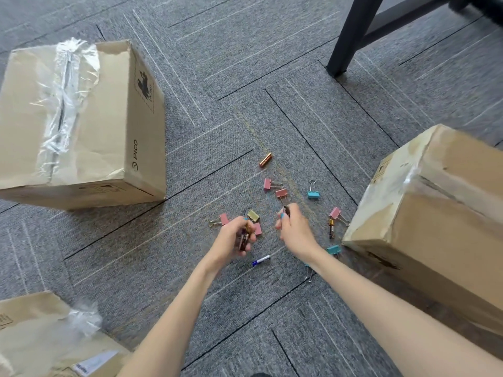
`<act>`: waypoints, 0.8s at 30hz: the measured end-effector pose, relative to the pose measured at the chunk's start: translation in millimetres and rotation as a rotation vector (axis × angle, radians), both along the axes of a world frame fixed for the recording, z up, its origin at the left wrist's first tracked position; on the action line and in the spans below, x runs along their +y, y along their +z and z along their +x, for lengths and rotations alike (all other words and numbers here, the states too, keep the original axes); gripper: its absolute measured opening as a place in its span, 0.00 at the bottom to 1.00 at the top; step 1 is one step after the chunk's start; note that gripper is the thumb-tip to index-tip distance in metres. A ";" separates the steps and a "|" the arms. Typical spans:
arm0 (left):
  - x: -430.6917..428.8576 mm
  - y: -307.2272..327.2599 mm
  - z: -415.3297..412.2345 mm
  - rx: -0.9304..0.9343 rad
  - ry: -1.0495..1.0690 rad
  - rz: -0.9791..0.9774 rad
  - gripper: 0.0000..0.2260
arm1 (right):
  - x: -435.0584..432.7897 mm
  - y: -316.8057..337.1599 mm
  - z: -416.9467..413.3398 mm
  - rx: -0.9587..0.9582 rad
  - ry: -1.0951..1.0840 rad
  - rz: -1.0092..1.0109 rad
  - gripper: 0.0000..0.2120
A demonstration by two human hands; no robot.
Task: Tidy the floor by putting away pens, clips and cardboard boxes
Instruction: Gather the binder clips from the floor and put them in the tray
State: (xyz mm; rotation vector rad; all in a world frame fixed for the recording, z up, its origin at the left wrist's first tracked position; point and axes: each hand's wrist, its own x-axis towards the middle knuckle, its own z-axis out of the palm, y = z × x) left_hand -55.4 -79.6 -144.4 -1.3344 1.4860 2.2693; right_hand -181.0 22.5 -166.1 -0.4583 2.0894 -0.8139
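A: Progress, quick?
B: Early. At least 8 binder clips lie loose on the carpet floor (136, 254): pink clip (268, 184), blue clip (313, 194), olive clip (253, 215), teal clip (333, 249), and more pink ones round the hands. 1 more peeks out from under the right forearm. I'd say none are put away.
A: Boxes?
B: 3 cardboard boxes sit out on the floor: taped box (81, 118) far left, big box (435, 213) on the right, torn box (40, 336) in the near left corner. Not stacked or cleared, as far as I can judge.
A: Pens?
B: No clear pen. A blue-and-white stick (261, 260) lies between the forearms; pen or battery, cannot tell. There's also a copper battery (265, 160) beyond the clips and a dark battery (331, 228) near the big box.
A: Hand pose?
B: Both arms reach forward and down, with the hands close together over the clip scatter. On the left hand (236, 236) the grip is curled round dark cylinders (243, 239), probably batteries. On the right hand (295, 229) the grip is a narrow fingertip pinch on a small dark item (286, 210), too small to name. A bit of blue shows beside it.
A: What's left?
B: Nearly everything: the clips, any pens, and all 3 boxes.
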 end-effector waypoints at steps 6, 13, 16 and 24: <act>20.7 -21.2 7.5 -0.222 -0.537 -0.759 0.17 | 11.7 -3.5 -10.3 -0.073 -0.107 0.047 0.07; 31.9 -28.2 8.8 -0.209 -0.704 -1.150 0.13 | 14.6 -1.0 -14.1 -0.007 -0.065 0.023 0.07; 26.2 -26.1 1.8 -0.152 -0.596 -1.121 0.10 | 10.0 -1.5 -15.1 0.045 -0.025 -0.004 0.11; -17.1 -10.4 -32.4 -0.166 -0.120 -0.865 0.08 | -50.1 7.0 -59.8 0.711 0.514 0.138 0.11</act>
